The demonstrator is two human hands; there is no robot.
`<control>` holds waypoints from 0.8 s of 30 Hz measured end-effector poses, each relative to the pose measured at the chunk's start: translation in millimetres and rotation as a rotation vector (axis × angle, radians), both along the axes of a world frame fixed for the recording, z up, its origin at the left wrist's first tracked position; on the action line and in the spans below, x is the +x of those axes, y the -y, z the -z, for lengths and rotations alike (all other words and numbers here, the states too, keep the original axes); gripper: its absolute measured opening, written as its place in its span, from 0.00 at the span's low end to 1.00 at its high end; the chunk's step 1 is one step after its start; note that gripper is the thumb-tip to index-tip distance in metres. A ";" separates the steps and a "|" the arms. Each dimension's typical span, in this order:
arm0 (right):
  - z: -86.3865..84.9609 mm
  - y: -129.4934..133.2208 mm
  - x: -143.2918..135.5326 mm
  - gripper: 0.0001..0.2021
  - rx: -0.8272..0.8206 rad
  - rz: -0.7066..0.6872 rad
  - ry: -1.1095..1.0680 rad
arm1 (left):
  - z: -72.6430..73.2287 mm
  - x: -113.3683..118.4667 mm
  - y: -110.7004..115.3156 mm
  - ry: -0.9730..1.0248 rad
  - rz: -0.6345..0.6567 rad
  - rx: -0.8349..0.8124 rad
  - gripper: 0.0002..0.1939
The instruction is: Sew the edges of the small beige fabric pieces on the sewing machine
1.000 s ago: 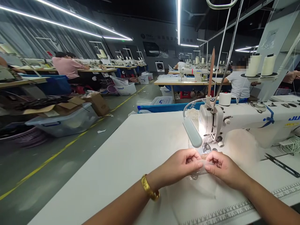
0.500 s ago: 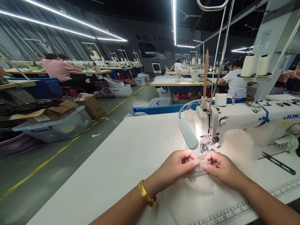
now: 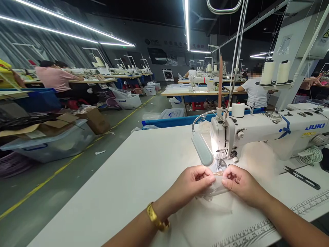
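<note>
My left hand (image 3: 196,181) and my right hand (image 3: 240,183) pinch a sheer whitish piece of fabric (image 3: 218,187) between them, just in front of the needle area of a white sewing machine (image 3: 246,130). A brownish strip shows along the fabric's upper edge, between my fingertips. The fabric's lower part hangs loosely and blends into pale material on the table. Left of the needle area is a grey-green lamp (image 3: 202,150) on a bent metal arm, its light falling on the presser foot (image 3: 221,165). A gold bracelet (image 3: 156,218) circles my left wrist.
Black thread snips (image 3: 302,177) lie to the right of my right hand. A ruler strip (image 3: 252,232) runs along the white table's (image 3: 108,192) front edge. Two thread cones (image 3: 275,72) stand behind the machine. Boxes and a plastic bin (image 3: 56,144) sit on the floor at left; people sew beyond.
The whole view has shifted slightly, so things appear a little further left. Both hands keep their pinch on the fabric by the presser foot, with almost no movement.
</note>
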State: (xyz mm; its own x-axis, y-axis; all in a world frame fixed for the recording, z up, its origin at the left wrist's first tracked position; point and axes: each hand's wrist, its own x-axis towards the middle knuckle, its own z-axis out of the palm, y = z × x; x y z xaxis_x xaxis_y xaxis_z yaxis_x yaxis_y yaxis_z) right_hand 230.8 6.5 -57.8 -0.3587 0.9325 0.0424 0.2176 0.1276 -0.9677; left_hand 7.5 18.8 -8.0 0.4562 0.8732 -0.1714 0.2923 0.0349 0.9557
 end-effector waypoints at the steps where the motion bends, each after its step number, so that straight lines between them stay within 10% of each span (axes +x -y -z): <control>1: 0.7 -0.3 0.3 0.11 0.003 0.004 0.000 | -0.1 0.0 -0.2 -0.004 -0.001 0.008 0.22; 24: 6.8 -3.0 2.4 0.12 -0.022 0.018 -0.025 | -0.6 0.6 0.4 -0.040 -0.008 0.056 0.21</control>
State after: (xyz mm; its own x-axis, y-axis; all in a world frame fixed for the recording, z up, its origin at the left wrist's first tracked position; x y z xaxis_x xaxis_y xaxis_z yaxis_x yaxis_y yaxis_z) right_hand 233.2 9.5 -64.6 -0.3408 0.9396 0.0306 0.1950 0.1024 -0.9754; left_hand 8.2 18.4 -7.4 0.4426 0.8857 -0.1398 0.3299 -0.0160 0.9439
